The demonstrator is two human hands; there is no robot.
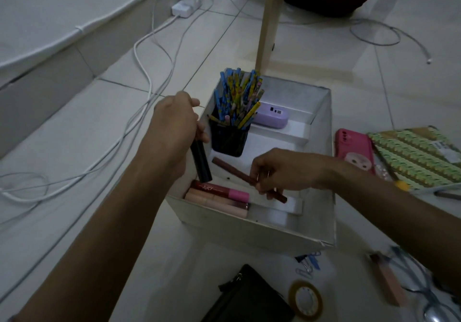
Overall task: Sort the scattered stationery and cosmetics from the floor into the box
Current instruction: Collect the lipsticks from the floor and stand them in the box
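A white open box [252, 229] sits on the tiled floor. Inside it stand a black mesh cup of coloured pencils [230, 132] and a lilac case [270, 118]; pink and red lip tubes [219, 194] lie in the near left corner. My left hand [174, 127] grips a black tube [201, 162] over the box's left wall. My right hand [277, 169] holds a long dark red pencil-like stick [232, 168] slanted low over the box's middle.
On the floor: a pink phone case [354, 149] and a patterned notebook [419, 157] to the right, a black pouch [249, 296], a tape roll [305, 300], binder clips [308, 263], a pink tube [386, 279] and glasses [424, 294] nearby. White cables [139, 92] run left; a wooden leg [268, 22] stands behind the box.
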